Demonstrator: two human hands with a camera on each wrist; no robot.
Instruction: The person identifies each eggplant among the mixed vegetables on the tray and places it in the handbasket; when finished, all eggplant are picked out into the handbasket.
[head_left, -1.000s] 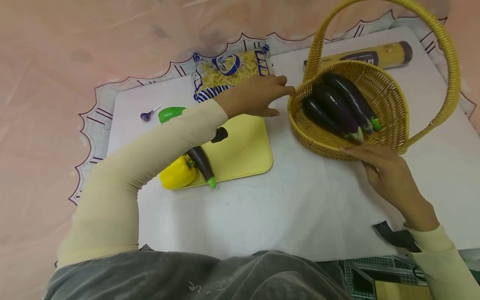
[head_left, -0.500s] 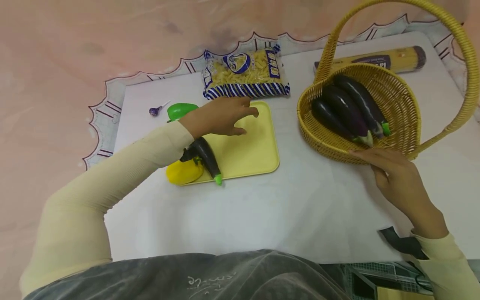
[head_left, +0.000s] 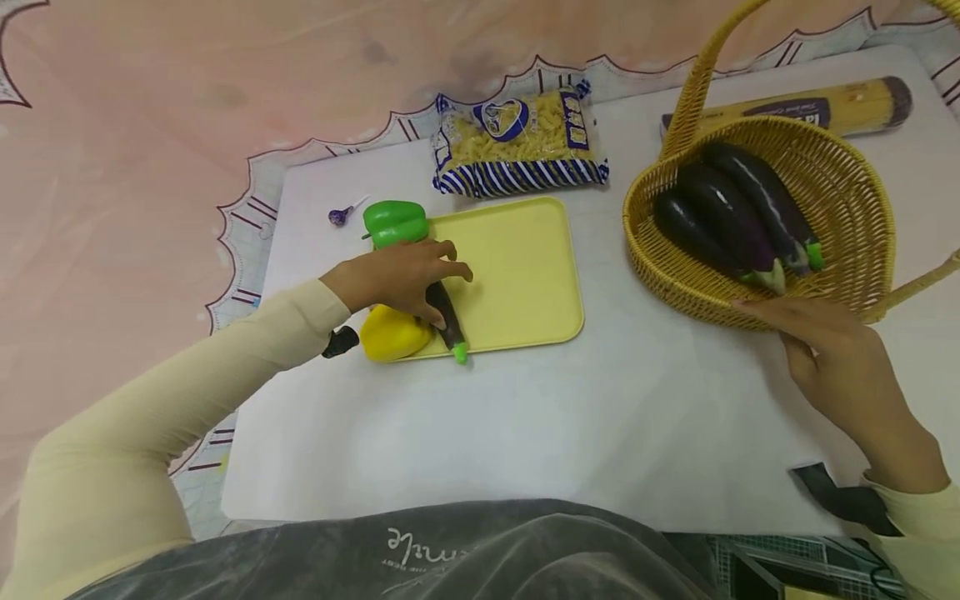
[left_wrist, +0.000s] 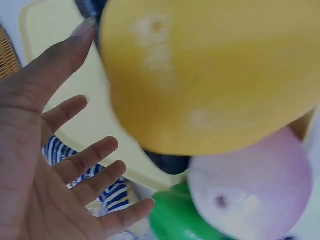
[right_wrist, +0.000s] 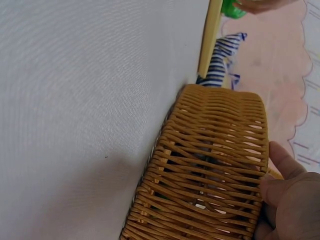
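My left hand [head_left: 397, 275] reaches over the left side of a yellow tray [head_left: 517, 275], fingers spread, right above an eggplant [head_left: 448, 323]. Beside that eggplant is a yellow bell pepper [head_left: 393, 335]; a green bell pepper [head_left: 395, 223] lies at the tray's back left corner. The left wrist view also shows a round pinkish-purple thing [left_wrist: 250, 195], hidden under the hand from above. At the right, my right hand [head_left: 843, 358] holds the near rim of a wicker basket [head_left: 667, 292], thumb outside and fingers over the edge. Three eggplants [head_left: 727, 217] lie side by side in the basket.
A bag of pasta [head_left: 517, 142] lies behind the tray. Behind the basket is a long pack of spaghetti [head_left: 862, 107], and a lollipop [head_left: 337, 217] rests at the back left. The basket's tall handle [head_left: 693, 92] arches upward. The white table's front edge runs along the person's shirt.
My left hand has moved left and nearer, from beside the basket across the tray to the eggplant there. My right hand stays at the basket's rim; the head view has shifted.
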